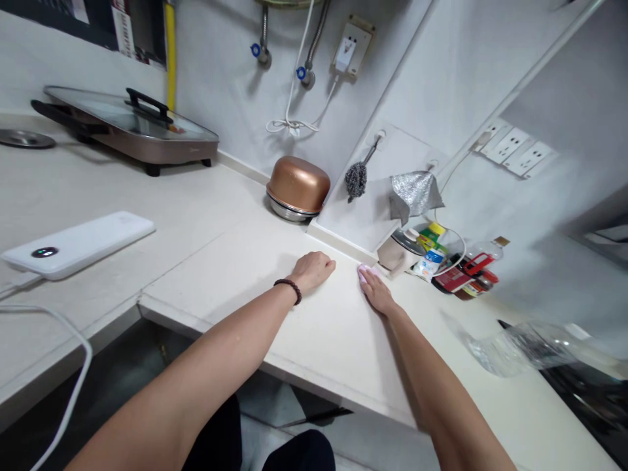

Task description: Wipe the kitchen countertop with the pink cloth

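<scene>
My left hand (314, 271), with a dark beaded bracelet (289, 288) at the wrist, rests on the white countertop (324, 340). Its fingers are curled into a fist, and nothing shows in it. To the right, my right hand (377, 292) presses a pink cloth (364, 271) against the counter near the wall's foot. Only the cloth's edges show around the fingers. A small beige pot with a glass lid (392, 254) stands just past this hand. Beyond the left hand, a copper-coloured bowl (299, 183) lies upside down over a steel one.
An electric griddle with a glass lid (132, 124) and a white power bank (81, 243) sit on the left. On the right are seasoning packets (432, 245), bottles (471, 275) and a clear plastic bottle (524, 347). A scouring ball (356, 180) and silver cloth (416, 195) hang on hooks.
</scene>
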Demonstrator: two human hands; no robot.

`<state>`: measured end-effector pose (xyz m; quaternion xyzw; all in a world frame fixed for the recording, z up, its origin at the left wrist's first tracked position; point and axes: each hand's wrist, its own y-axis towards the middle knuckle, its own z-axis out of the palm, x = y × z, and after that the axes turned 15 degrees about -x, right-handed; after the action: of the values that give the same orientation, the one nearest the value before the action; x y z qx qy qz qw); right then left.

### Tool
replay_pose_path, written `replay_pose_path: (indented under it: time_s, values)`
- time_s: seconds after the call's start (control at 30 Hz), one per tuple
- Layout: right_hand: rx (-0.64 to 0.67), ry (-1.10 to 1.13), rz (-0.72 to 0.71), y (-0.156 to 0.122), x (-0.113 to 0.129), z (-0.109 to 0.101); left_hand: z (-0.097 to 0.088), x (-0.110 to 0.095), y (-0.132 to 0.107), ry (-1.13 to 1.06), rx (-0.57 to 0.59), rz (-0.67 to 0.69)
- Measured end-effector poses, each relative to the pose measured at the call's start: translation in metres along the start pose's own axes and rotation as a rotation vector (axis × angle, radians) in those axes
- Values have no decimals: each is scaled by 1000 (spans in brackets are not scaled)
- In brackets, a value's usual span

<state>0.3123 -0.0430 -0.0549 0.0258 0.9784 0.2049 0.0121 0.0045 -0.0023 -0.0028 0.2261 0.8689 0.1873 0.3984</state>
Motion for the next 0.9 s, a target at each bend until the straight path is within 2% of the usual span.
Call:
replay_pose_path:
  time_s: [0.1,0.2,0.4,0.53,0.6,0.7,0.8,0.9]
  values:
    - [2,13,-67,-40,7,-17,0,4,0,-10,-16,-19]
    - [-13,29,-114,-91,12,-39,0,5,0,-27,-11,-40]
    - [12,93,-97,-198,12,-91,-5,4,-3,-21,5,-56]
    - [32,121,-51,-252,-1,-113,-7,1,-4,-25,10,-46]
    - [52,118,-20,-264,-9,-116,-6,-1,-5,-35,17,-30]
    - [61,113,-7,-262,-19,-112,-2,-5,-8,-50,35,-8]
    - [45,98,-14,-240,-32,-101,2,-9,-10,-70,59,20]
    - [39,66,-9,-207,-47,-85,4,-12,-12,-65,87,37]
